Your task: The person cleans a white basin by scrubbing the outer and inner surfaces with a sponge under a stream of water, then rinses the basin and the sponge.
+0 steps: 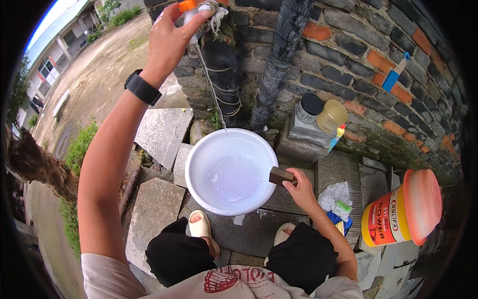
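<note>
My left hand (175,36) is raised at the top and pinches the orange handle of a tap (188,6) on a cloth-wrapped pipe. A thin stream of water (211,87) runs from the tap down into a round white basin (193,192), which holds shallow, clear water. My right hand (299,190) is beside the basin's right rim, its fingers closed around a small dark brown rectangular block (281,175). The block is at the rim; whether it touches cannot be made out.
Right of the basin, two jars (331,115) stand on grey blocks by a brick wall (343,50). A blue-handled brush (391,79) hangs there. A crumpled white bag (334,197) and a yellow-orange bucket (371,224) with a pink basin on top (423,207) sit at right. Stone slabs (154,212) pave the ground.
</note>
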### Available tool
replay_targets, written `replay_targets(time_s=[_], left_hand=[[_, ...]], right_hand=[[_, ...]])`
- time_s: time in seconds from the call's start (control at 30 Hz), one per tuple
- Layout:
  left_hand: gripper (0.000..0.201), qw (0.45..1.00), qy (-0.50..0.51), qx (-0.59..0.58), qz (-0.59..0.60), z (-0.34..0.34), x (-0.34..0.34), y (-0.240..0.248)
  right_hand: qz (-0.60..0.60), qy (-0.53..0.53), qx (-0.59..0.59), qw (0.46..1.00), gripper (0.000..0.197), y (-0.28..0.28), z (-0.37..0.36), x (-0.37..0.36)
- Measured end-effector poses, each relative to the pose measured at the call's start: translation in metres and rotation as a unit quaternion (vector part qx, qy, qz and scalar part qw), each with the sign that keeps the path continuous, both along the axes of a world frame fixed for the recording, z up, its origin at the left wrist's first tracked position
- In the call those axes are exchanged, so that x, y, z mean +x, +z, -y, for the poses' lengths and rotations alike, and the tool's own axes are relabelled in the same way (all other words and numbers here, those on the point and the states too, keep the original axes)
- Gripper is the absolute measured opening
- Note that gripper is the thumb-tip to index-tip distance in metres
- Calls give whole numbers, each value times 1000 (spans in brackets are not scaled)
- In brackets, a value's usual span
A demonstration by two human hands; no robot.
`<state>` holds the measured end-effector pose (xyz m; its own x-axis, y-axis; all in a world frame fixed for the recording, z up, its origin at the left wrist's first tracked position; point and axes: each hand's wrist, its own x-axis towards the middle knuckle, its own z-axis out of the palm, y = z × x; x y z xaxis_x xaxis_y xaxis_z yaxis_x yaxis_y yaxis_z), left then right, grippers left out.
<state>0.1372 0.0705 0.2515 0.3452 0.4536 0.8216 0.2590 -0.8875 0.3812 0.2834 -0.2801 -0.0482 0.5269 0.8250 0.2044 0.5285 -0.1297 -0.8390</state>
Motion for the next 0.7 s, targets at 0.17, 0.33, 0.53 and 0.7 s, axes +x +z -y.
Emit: replay_targets(time_s=[0.17, 0.33, 0.53, 0.7], left_hand=[[78, 994, 98, 24, 31, -14, 16, 11], [71, 995, 85, -12, 43, -30, 15, 15], [43, 986, -89, -135, 49, -35, -5, 23], [48, 996, -27, -77, 38, -41, 1, 17]], right_hand=[[-65, -127, 22, 989, 36, 43, 36, 70], [21, -166, 22, 986, 33, 92, 59, 137], [18, -101, -104, 989, 33, 121, 74, 184], [-73, -95, -39, 992, 29, 86, 72, 203]])
